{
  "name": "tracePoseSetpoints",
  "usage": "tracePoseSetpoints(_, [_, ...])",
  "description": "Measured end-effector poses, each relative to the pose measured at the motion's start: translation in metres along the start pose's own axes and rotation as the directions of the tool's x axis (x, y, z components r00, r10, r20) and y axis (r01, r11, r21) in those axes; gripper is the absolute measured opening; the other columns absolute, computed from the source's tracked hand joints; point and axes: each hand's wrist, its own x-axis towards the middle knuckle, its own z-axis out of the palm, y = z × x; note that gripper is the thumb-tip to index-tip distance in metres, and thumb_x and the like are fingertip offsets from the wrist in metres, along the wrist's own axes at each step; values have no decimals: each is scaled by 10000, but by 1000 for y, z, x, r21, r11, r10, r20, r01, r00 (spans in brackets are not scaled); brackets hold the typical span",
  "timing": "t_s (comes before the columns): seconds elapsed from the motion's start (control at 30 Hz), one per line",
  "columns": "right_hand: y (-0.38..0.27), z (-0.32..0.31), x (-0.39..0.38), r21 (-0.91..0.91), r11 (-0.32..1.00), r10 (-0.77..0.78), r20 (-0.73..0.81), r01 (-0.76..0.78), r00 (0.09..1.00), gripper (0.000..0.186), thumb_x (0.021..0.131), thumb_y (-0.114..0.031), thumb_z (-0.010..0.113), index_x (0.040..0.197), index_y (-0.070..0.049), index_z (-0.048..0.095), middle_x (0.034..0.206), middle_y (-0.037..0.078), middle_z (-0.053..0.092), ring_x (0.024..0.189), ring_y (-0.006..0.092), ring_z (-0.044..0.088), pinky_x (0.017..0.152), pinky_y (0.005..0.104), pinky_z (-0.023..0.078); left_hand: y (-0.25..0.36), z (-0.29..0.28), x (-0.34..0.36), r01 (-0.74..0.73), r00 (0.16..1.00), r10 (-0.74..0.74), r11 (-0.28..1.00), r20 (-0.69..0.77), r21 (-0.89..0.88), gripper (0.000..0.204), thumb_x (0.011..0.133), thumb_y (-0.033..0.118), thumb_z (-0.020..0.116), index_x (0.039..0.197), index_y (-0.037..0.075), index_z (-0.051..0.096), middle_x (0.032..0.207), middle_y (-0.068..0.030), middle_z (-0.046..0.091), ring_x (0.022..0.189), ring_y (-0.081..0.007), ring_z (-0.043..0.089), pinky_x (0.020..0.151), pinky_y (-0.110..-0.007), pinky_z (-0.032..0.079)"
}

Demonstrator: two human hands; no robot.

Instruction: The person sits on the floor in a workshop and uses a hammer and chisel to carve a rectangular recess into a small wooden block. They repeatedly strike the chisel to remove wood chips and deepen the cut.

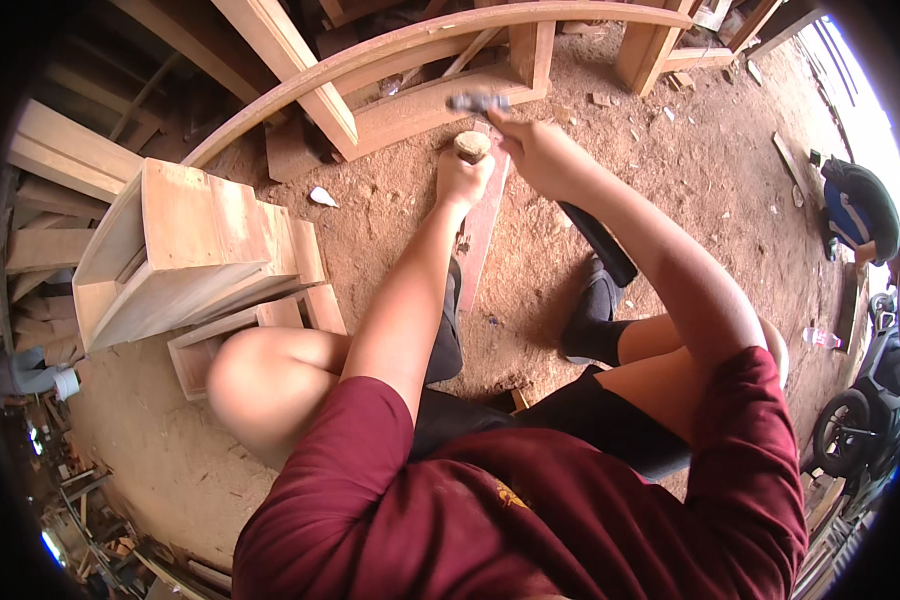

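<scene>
In my left hand [460, 180], fingers closed, is a round, pale wooden piece [472, 145], held over a pinkish board [482, 265] on the ground; a thin dark pin seems to stand on the piece. My right hand [532, 150] grips a hammer, whose blurred metal head [475, 103] hangs just above and beyond the wooden piece. A long black bar [600, 245] shows beneath my right forearm; I cannot tell whether it joins the hammer.
Pale wooden cabinet pieces [185, 230] lie at left. A curved rail [400, 48] on wooden frames spans the back. Sawdust and offcuts [600, 100] litter the dirt floor. A dark green-and-blue bundle [855, 210] and a parked motorbike [850, 420] are at right.
</scene>
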Motion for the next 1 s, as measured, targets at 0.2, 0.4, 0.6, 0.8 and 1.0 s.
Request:
tracePoseSetpoints(0.2, [-4, -1, -8, -147, 980, -100, 197, 131, 975, 558, 956, -111, 483, 1500, -119, 360, 902, 252, 679, 835, 359, 695, 759, 459, 543, -5, -4, -2, 172, 983, -173, 985, 54, 36, 107, 775, 98, 627, 687, 66, 576, 610, -2, 590, 555, -112, 548, 512, -318, 437])
tracePoseSetpoints(0.4, [-11, -18, -8, 84, 995, 52, -9, -51, 999, 587, 960, -98, 459, 1525, -126, 304, 851, 248, 682, 752, 351, 701, 675, 445, 568, 0, -3, -4, 58, 997, -59, 998, 49, 32, 179, 816, 81, 621, 642, 71, 582, 580, 18, 579, 522, -81, 545, 478, -288, 418])
tracePoseSetpoints(0.6, [-15, -15, -9, -75, 997, 9, 164, 4, 986, 608, 953, -85, 487, 1526, -106, 288, 908, 263, 688, 802, 363, 707, 716, 457, 565, -1, 3, -2, -100, 995, 100, 995, -2, 2, 240, 859, 117, 661, 641, 84, 565, 578, 29, 563, 515, -65, 520, 458, -282, 381])
tracePoseSetpoints(0.8, [-1, 7, -12, -108, 988, -82, 243, 110, 967, 624, 938, -136, 534, 1517, -92, 306, 912, 249, 687, 755, 378, 694, 701, 443, 556, -6, -6, -5, 118, 992, -118, 993, 48, 9, 82, 777, 88, 641, 828, 24, 638, 692, -50, 651, 613, -138, 626, 540, -328, 487])
tracePoseSetpoints(1.0, [25, 9, 5, 347, 889, 267, 134, -298, 954, 524, 986, -208, 521, 1493, -164, 395, 746, 142, 630, 576, 238, 628, 558, 385, 534, -16, -5, 7, 274, 961, -275, 961, 35, 45, 148, 796, 136, 646, 683, 59, 590, 589, -33, 603, 479, -133, 573, 447, -318, 437])
